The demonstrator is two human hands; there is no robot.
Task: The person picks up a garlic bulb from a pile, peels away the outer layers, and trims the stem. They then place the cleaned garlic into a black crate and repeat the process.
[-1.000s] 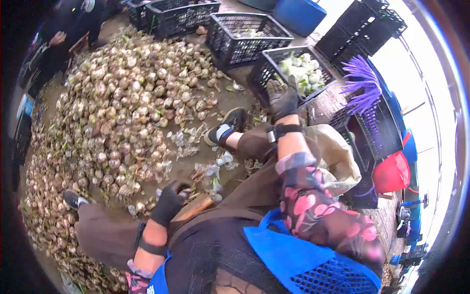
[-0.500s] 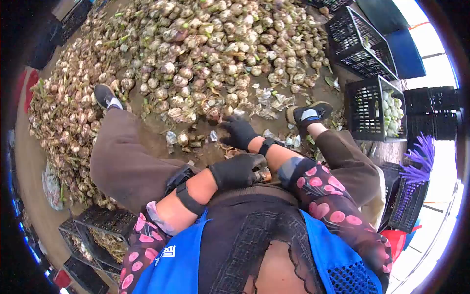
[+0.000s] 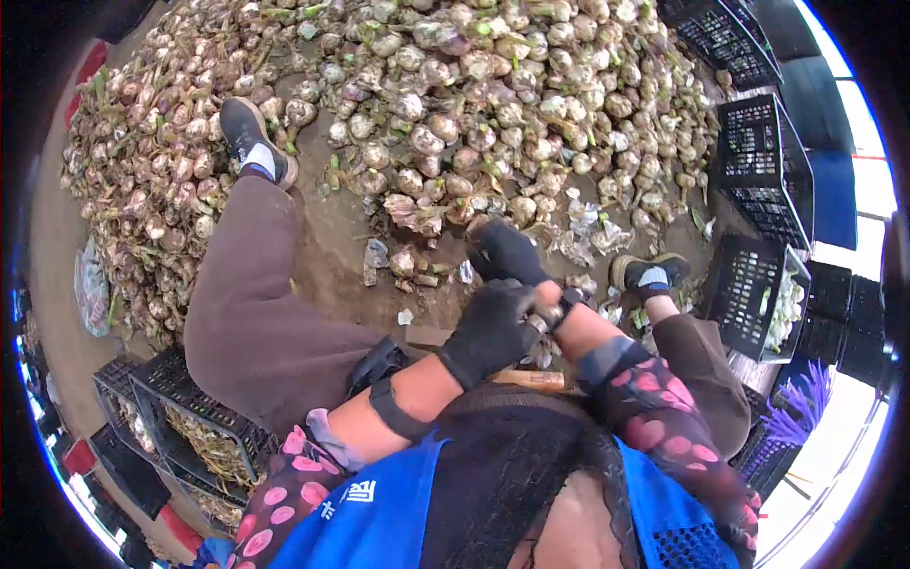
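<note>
Both my hands wear black gloves. My right hand is at the near edge of a large heap of garlic bulbs, its fingers curled on a brownish garlic bulb that is mostly hidden by the glove. Closer to my body, my left hand is closed around a small greyish thing that sticks out beside the right wrist; its kind is not clear. Below it, a pale wooden piece lies across my lap. Loose bulbs and stem bits lie on the ground between my legs.
Black crates stand along the right, one holding pale peeled bulbs. Purple strips hang over another crate. At lower left, more black crates hold stems. A plastic bag lies left. My shoes flank the work spot.
My right hand has reached forward to the heap's edge, its fingers curling in. The left hand has risen from my lap toward the right wrist. The whole view has shifted slightly.
</note>
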